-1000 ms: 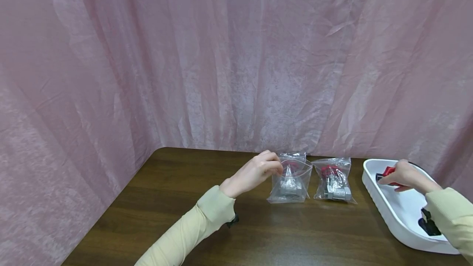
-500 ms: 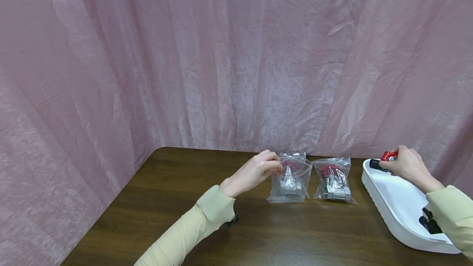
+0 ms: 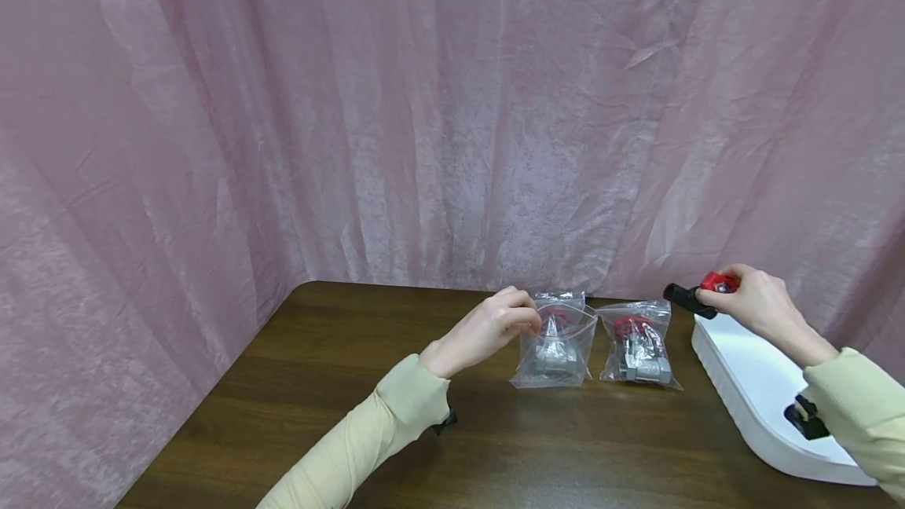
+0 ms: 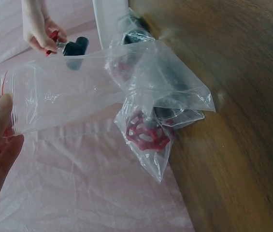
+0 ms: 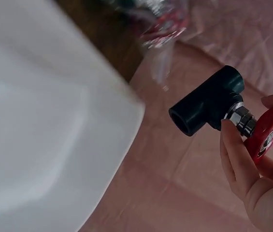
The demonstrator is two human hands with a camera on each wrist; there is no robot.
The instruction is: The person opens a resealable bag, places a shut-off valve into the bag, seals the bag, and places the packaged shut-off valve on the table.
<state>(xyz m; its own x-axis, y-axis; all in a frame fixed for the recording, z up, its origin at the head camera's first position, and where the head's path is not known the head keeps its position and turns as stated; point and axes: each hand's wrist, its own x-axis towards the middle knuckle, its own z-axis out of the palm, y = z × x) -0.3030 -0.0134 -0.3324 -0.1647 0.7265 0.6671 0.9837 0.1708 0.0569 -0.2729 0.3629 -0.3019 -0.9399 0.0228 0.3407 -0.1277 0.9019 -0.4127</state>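
My left hand [image 3: 491, 324] pinches the top edge of a clear zip bag [image 4: 59, 92], whose mouth gapes in the head view. That bag stands on the wooden table, and a bagged valve with a red handwheel [image 4: 148, 133] lies behind it. In my right hand [image 3: 760, 305] is another valve [image 5: 208, 99], with a dark green tee-shaped body, a metal stem and a red handwheel. Thumb and fingers grip it by the wheel [image 5: 266, 135], so the body points left. It hangs in the air over the far left corner of the white tray [image 3: 728, 399].
Between the held bag and the tray lies a second bagged valve [image 3: 642, 348] with a red wheel. A pink curtain [image 3: 452, 116] hangs right behind the table [image 3: 353, 336]. The tray's raised rim borders the table's right side.
My right hand has lifted the valve out of the white tray and carried it left past the tray's edge. The left hand and the bag stay in place.
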